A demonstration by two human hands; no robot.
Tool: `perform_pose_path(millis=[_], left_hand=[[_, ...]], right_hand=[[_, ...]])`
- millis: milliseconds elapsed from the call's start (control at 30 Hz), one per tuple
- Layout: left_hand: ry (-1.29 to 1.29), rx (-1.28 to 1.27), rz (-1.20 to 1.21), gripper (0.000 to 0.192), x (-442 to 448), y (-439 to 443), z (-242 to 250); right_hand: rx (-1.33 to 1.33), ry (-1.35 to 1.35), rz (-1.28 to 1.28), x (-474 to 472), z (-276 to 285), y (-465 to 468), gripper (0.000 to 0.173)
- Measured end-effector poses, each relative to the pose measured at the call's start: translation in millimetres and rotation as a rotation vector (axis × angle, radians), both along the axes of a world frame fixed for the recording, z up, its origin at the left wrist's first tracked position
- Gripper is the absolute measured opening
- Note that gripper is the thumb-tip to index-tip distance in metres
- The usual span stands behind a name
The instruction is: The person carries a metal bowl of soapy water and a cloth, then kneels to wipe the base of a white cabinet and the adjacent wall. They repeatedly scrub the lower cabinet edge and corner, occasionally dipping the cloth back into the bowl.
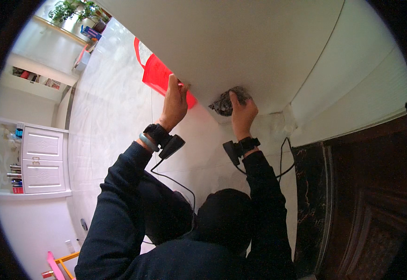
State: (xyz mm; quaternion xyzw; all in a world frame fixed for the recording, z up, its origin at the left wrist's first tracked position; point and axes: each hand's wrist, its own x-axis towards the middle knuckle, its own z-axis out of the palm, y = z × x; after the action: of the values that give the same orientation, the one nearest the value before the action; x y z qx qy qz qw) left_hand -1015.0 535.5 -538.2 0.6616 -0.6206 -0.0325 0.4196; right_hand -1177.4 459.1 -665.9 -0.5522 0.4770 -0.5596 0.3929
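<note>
Low on a white wall or panel (245, 42), my right hand (244, 113) presses a dark, mottled grey cloth or pad (223, 104) to the surface. The thumb lies over the cloth and the other fingers curl, partly hidden. At the wall's slanting outer edge is my left hand (175, 105), one finger pointing up and the others bent near the edge. Whether it grips the edge cannot be made out. Just behind that hand, a red bag (156, 72) with a looped handle shows on the floor, partly covered by the wall.
Pale glossy tiles (112, 105) cover the floor. Dark marble trim (310, 196) and a dark wooden door (371, 196) stand at right. Black cables (175, 182) trail from both wrist devices. A white cabinet (44, 159), potted plant (74, 12) and orange-and-pink frame (61, 262) are at left.
</note>
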Motion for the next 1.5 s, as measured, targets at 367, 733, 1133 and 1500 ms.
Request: perform_pose_path(millis=[367, 733, 1133, 1500], left_hand=[[-0.031, -0.003, 0.041, 0.017, -2.9, -0.3, 2.3], [-0.006, 0.006, 0.018, 0.018, -1.0, -2.9, 2.9], [-0.035, 0.032, 0.057, 0.017, -6.7, -1.1, 6.2], [-0.01, 0.005, 0.039, 0.016, -4.9, -2.4, 4.4]], right_hand=[[0.148, 0.159, 0.045, -3.3, 6.1, -0.7, 0.037], [-0.202, 0.062, 0.028, -7.1, 16.1, -8.0, 0.033], [-0.072, 0.134, 0.034, -7.1, 13.9, -4.4, 0.037], [-0.121, 0.107, 0.021, -5.8, 14.1, -2.5, 0.038]])
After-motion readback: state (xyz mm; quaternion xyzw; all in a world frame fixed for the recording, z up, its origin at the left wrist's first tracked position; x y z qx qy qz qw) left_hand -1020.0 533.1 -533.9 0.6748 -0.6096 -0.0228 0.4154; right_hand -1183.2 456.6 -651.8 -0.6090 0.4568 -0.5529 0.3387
